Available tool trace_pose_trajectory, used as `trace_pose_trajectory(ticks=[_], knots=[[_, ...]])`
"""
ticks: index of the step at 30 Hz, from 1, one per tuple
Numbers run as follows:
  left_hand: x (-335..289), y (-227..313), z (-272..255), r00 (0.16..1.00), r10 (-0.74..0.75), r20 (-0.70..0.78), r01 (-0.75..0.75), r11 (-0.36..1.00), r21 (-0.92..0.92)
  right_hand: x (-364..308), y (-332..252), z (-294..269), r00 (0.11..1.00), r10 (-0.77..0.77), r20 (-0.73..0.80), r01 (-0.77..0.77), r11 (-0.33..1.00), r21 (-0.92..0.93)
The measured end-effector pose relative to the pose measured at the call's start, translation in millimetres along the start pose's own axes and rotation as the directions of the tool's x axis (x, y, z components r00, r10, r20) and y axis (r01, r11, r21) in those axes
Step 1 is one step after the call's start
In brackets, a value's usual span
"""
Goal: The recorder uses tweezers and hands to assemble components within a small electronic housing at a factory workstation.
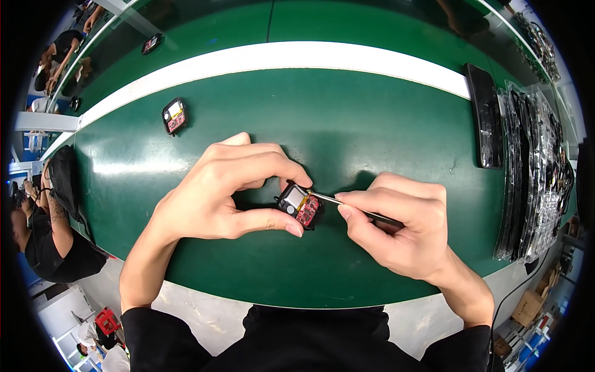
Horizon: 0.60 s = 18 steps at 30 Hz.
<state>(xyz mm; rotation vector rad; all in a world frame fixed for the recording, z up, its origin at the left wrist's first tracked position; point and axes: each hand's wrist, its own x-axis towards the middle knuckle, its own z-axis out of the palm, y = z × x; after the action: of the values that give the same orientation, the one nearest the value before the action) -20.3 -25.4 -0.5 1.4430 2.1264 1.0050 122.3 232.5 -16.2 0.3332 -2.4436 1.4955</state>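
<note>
My left hand (232, 186) grips a small black device housing (300, 204) between thumb and forefinger, over the green table. Inside the housing show a red circuit board, a silvery block and a bit of yellow tape. In my right hand (400, 220) is a pair of thin metal tweezers (378, 217), held like a pen. Its tip meets the upper right edge of the housing, near my left forefinger; whether it pinches anything is too small to tell. A similar open housing (175, 116) with a red board lies apart at the upper left.
Stacked clear plastic trays (533, 173) stand at the right edge beside a black flat case (484, 118). A white bar (279, 56) crosses the table's far side. A black bag (64, 180) sits at the left edge, near another person's arm (59, 220).
</note>
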Motion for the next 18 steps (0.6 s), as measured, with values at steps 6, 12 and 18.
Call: trace_pose_trajectory(ticks=[6, 12, 18], knots=[[0.2, -0.3, 2.0, 0.999, 0.036, -0.013, -0.036, 0.999, 0.024, 0.0, -0.5, -0.3, 1.000, -0.004, 0.031, 0.004, 1.000, -0.018], [1.7, 2.7, 1.0, 0.999, 0.045, 0.010, -0.045, 0.997, 0.064, 0.1, 0.3, 0.1, 1.000, -0.014, 0.025, 0.015, 1.000, -0.014], [2.1, 3.4, 0.2, 0.999, 0.047, 0.024, -0.049, 0.997, 0.062, -0.6, -1.9, -1.5, 1.000, 0.004, 0.030, -0.003, 1.000, -0.030]])
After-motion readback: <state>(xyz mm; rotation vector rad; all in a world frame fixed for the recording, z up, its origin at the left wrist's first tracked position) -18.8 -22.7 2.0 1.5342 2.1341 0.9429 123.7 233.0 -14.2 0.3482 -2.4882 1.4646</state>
